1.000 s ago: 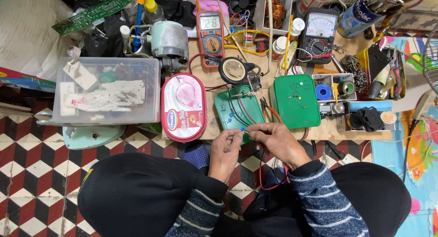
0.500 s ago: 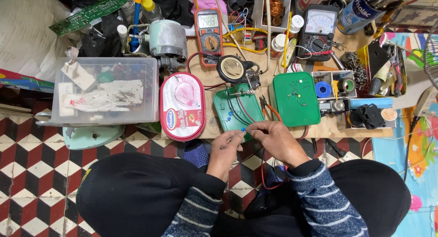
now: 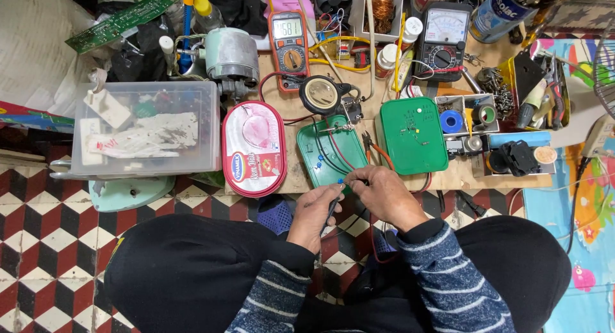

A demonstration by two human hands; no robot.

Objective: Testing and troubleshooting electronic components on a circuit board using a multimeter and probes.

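Pinching thin wires [image 3: 341, 182] between our fingertips, we are working both hands at the desk's [image 3: 288, 109] near edge. Our left hand [image 3: 314, 212] is closing its grip on a dark wire end, and our right hand [image 3: 384, 193] is pressing thumb and finger together on the wires just beside it. These wires are running from the open green case [image 3: 323, 150] lying at the near edge, between the red oval tin [image 3: 254, 148] and the green lid [image 3: 410, 136].
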